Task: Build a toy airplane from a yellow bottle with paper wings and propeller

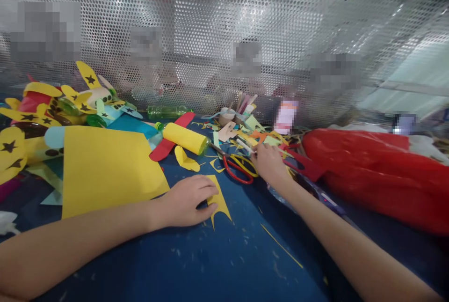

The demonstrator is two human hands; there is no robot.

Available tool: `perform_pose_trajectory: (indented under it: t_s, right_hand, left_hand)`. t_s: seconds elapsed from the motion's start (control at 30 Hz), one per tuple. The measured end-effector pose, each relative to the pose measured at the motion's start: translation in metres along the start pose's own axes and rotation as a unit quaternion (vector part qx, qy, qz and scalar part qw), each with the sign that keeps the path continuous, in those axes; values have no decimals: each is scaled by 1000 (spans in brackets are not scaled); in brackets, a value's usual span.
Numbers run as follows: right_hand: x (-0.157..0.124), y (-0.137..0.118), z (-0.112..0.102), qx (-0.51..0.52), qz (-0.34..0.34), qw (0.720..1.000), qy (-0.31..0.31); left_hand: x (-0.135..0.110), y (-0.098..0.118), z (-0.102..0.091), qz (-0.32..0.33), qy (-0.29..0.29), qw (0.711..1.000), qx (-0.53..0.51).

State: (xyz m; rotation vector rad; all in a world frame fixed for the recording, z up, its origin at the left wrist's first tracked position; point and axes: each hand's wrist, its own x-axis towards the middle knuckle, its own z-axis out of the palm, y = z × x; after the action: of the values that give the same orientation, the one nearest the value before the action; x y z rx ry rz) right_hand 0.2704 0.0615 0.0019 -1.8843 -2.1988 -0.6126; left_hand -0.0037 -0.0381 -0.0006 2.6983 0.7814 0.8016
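Note:
My left hand bends over a cut piece of yellow paper, its thumb and fingers holding the piece on the blue table. A curved notch marks the paper's near edge. Farther right, my right hand has its fingers closed at the end of a slim white stick, perhaps a pen, among paper scraps. Its fingertips are partly hidden. Beside that hand lie red-handled scissors and yellow-handled scissors. A folded yellow cutout rests left of them.
A large yellow sheet lies by my left forearm. Behind it are bottle crafts with star-marked wings and a yellow-wrapped bottle with a red strip. A red plastic bag fills the right. Perforated metal stands behind.

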Motion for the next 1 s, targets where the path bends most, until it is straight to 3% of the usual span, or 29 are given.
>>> perform_pose_trajectory:
  t_s: [0.1,0.17,0.23,0.33,0.4,0.63,0.73,0.83,0.93,1.0]
  right_hand:
    - [3,2,-10,69,39,990,116]
    - [6,3,-18,179,81,965,177]
    - [7,0,-28,319,110,920,200]
    - [4,-16,-43,536,116,809,211]
    - [-3,-33,-51,625,114,752,178]
    - [-33,-79,-58,707,102,697,65]
    - [-37,-84,-55,758,116,639,52]
    - [-42,-88,-52,806,102,581,-39]
    - [-50,-94,-46,804,57,568,-166]
    - [-56,-97,-44,792,35,574,-206]
  left_hand:
    - [-1,0,0,-18,28,999,6]
    - [-2,-1,1,-40,45,998,10]
    - [-3,-3,2,-74,69,995,8]
    - [-4,-6,1,-142,118,983,-19]
    - [-3,-7,-1,-186,141,971,-46]
    - [-1,-8,-4,-194,95,976,-21]
    - [-1,-9,-3,-187,90,978,0]
    - [0,-9,-3,-152,65,986,26]
    - [2,-8,-4,-105,34,993,48]
    - [3,-6,-4,-89,22,995,50]
